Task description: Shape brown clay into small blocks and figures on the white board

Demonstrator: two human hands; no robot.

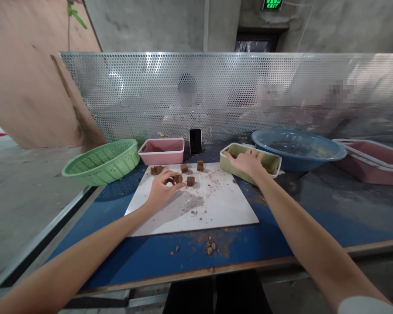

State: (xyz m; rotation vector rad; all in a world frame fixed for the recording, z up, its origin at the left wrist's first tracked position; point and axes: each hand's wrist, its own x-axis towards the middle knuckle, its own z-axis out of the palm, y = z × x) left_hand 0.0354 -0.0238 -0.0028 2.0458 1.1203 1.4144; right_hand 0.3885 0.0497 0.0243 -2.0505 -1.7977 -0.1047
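My left hand is over the white board, its thumb and fingers curved around a small brown block. Close beside it sits another brown block. Two more, a brown block and a taller brown block, stand near the board's back edge. A crumbly brown lump lies at the back left corner. My right hand reaches over the olive green bin with its fingers spread; the bin's contents are mostly hidden.
A green basket, pink bin and upright phone stand at the back. On the right are a blue basin and stacked pink bins. A perforated metal screen closes off the far side. Brown crumbs litter the blue table.
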